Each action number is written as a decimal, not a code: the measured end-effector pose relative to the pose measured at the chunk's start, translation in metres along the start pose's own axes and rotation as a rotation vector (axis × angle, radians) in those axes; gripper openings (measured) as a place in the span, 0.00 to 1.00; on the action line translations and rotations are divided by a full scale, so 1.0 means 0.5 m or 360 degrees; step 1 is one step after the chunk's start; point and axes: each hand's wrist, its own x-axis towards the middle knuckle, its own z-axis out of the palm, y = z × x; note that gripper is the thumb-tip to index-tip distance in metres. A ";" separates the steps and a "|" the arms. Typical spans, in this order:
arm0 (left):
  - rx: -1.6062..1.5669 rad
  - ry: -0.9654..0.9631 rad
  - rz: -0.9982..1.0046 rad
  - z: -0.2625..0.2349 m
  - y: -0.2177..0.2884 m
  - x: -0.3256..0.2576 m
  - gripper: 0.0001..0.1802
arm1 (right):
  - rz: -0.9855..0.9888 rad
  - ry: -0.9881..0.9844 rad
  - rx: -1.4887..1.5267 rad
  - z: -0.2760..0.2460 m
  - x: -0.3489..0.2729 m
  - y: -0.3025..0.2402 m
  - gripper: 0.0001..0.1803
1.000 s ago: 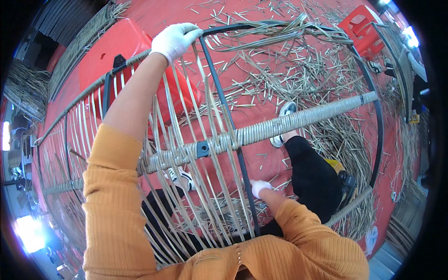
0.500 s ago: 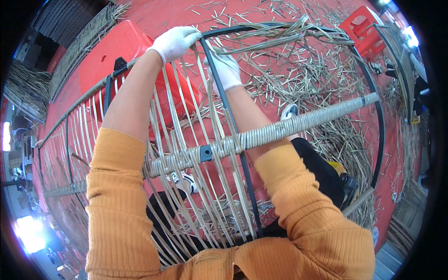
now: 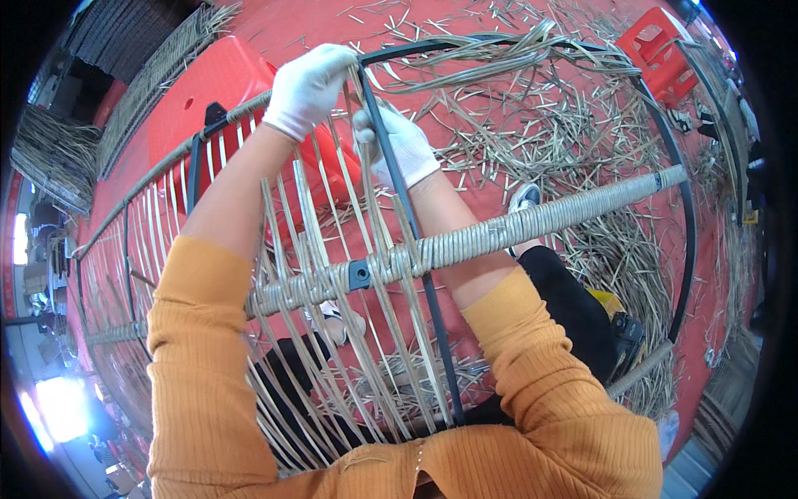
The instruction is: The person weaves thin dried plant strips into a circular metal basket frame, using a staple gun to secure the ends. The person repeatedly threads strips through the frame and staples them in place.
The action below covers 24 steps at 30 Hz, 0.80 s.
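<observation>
A black metal frame (image 3: pixel 389 162) wound with pale cane strips spans the space before me. Strips run lengthwise across its left half, crossing a thick cane-wrapped bar (image 3: pixel 532 212). My left hand (image 3: pixel 309 90), in a white knit glove, is at the far rail beside the frame's corner. Its fingers are closed around a cane strip (image 3: pixel 355 87). Lower down and behind the dark crossbar is my right hand (image 3: pixel 407 148), also gloved. Its fingers bend in against the same strip, partly hidden by the bar. A loose bundle of strips (image 3: pixel 507 60) hangs over the far right rail.
A red plastic stool (image 3: pixel 195 96) stands beyond the frame at left, another red stool (image 3: pixel 657 58) at far right. Cut strips (image 3: pixel 565 125) litter the red floor (image 3: pixel 332 25). A yellow-and-black tool (image 3: pixel 623 328) lies by my right leg. Woven panels (image 3: pixel 145 87) lean at far left.
My left hand has turned, its fingers curling down at the corner. My right hand has drawn its fingers in to the strip behind the crossbar. The frame has shifted slightly.
</observation>
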 end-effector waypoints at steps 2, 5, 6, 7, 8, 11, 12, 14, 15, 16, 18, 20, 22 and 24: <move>-0.0349 -0.0257 -0.0577 -0.005 -0.019 0.042 0.08 | -0.0216 0.0218 -0.0254 -0.001 0.028 -0.015 0.09; -0.1021 -0.0680 -0.1226 -0.006 -0.053 0.102 0.11 | -0.0456 0.0303 -0.0151 -0.010 0.085 -0.031 0.12; -0.1048 -0.0803 -0.1347 -0.003 -0.064 0.116 0.11 | -0.0509 0.0365 -0.0004 -0.016 0.103 -0.032 0.12; -0.1120 -0.0818 -0.1438 0.005 -0.073 0.124 0.12 | -0.0536 0.0252 -0.0011 -0.022 0.121 -0.031 0.11; -0.1158 -0.0831 -0.1567 0.013 -0.081 0.125 0.13 | -0.0550 0.0249 -0.0019 -0.029 0.137 -0.031 0.10; -0.0484 -0.1034 -0.1516 0.039 -0.112 0.126 0.22 | -0.0413 -0.0025 -0.0116 -0.044 0.169 -0.026 0.11; -0.0419 -0.1084 -0.1656 0.041 -0.125 0.125 0.19 | -0.0489 -0.0066 -0.0221 -0.047 0.178 -0.028 0.11; -0.1251 -0.1101 -0.1909 0.060 -0.142 0.127 0.09 | -0.0624 -0.0326 -0.0644 -0.048 0.189 -0.037 0.13; -0.1248 -0.1226 -0.1877 0.065 -0.150 0.130 0.09 | -0.0722 -0.0139 -0.1177 -0.048 0.189 -0.043 0.11; -0.1241 -0.1352 -0.1844 0.069 -0.157 0.134 0.09 | -0.0813 -0.0015 -0.1740 -0.045 0.193 -0.050 0.11; -0.1081 -0.1312 -0.1782 0.073 -0.162 0.129 0.10 | -0.0875 0.0233 -0.2138 -0.041 0.189 -0.060 0.15; -0.0772 -0.0974 -0.1698 0.071 -0.159 0.118 0.12 | -0.1403 0.0418 -0.2865 -0.040 0.172 -0.060 0.21; -0.0893 -0.0401 -0.1489 0.055 -0.142 0.098 0.14 | -0.0970 0.0583 -0.2450 -0.041 0.126 -0.047 0.21; -0.1070 0.0140 -0.1169 0.025 -0.099 0.081 0.16 | -0.1066 0.0527 -0.2780 -0.049 0.033 -0.033 0.20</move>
